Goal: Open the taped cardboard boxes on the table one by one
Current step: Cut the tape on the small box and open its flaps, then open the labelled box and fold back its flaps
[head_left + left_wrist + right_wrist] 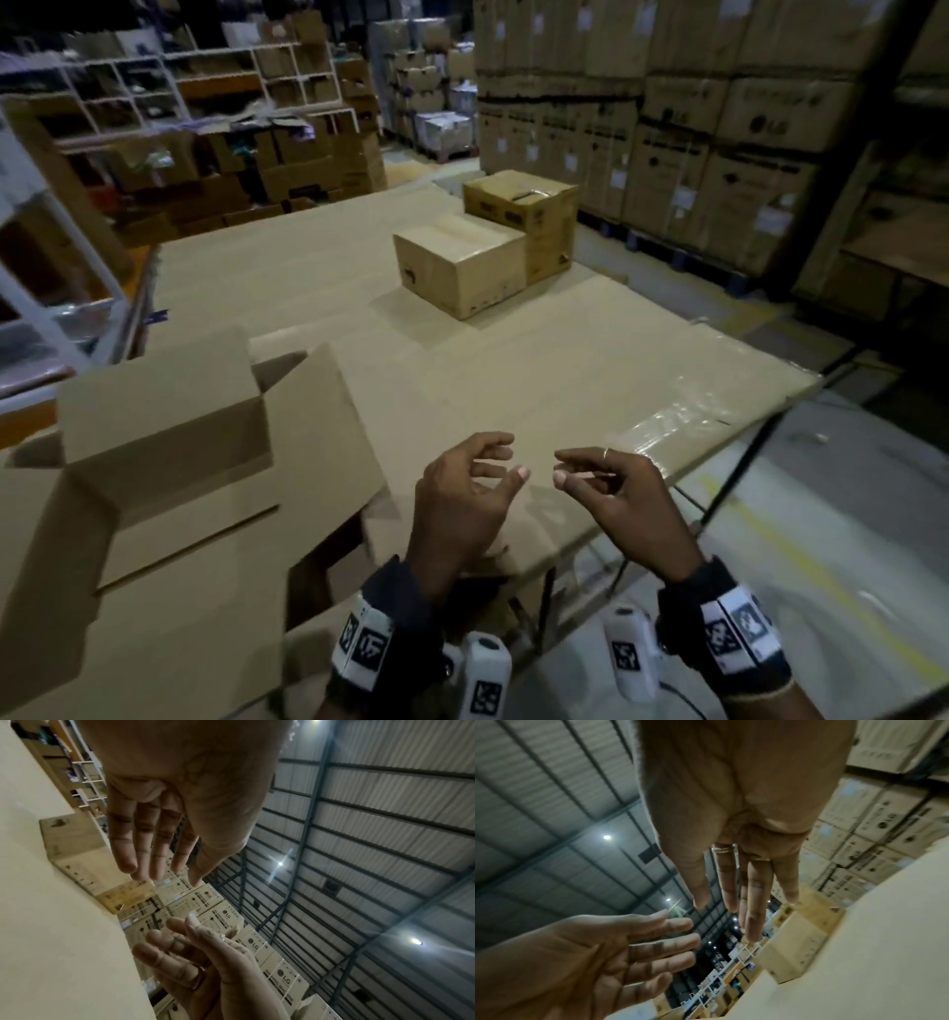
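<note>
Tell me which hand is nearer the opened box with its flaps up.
Left. The left hand hangs just right of the opened box, close to its flap; the right hand is farther right, beyond the left hand.

Matt cardboard boxes [464,264]; glossy tape [662,419] on the table.

Both wrists carry dark bands [395,611] with white blocks printed in black square codes [734,634]. A thin ring [606,454] circles a finger of the right hand [624,501].
</note>
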A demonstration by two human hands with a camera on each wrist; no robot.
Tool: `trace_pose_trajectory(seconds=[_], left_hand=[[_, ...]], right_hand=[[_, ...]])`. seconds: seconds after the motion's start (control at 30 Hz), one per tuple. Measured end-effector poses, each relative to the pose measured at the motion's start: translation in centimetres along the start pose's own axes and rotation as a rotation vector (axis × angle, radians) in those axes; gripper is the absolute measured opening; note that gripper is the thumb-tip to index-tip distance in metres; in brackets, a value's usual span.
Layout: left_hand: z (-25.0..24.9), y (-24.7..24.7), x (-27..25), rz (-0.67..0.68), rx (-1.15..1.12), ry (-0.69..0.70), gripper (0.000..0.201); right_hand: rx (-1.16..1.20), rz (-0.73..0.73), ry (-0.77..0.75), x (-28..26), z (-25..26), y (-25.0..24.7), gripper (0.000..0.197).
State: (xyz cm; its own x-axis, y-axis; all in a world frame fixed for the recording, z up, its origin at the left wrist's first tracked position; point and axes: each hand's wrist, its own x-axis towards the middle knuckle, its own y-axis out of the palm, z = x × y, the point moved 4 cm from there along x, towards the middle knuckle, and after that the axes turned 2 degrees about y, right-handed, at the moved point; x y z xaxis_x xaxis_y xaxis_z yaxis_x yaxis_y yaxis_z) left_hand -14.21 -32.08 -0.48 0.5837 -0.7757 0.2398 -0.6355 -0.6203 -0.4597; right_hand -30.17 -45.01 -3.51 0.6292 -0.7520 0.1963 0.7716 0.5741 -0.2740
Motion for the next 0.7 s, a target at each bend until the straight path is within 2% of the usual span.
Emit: trace_pose_trajectory(seconds=[0.17,0.3,0.5,0.7], left_hand=[[0.1,8.9,5.2,0.063,0.002,-0.065,0.030],[0.8,13.2,8.4,0.075,0.005,-0.130,0.030],[2.6,14.8,13.1,0.023,0.036,-0.205,0.029],[5.7,13.1,19.3,-0.131,0.028,-0.242,0.028]], right_hand=[[0.036,-0.012,0.110,3.4,-6.3,-5.9,0.021],[0.036,-0.021,0.116,6.6,-9.0,-9.6,0.024],[-0.015,0.053,0.102,13.1,-9.8,-12.5,0.027],[-0.122,0.116,-0.015,22.8,-8.8,-13.2,0.028]])
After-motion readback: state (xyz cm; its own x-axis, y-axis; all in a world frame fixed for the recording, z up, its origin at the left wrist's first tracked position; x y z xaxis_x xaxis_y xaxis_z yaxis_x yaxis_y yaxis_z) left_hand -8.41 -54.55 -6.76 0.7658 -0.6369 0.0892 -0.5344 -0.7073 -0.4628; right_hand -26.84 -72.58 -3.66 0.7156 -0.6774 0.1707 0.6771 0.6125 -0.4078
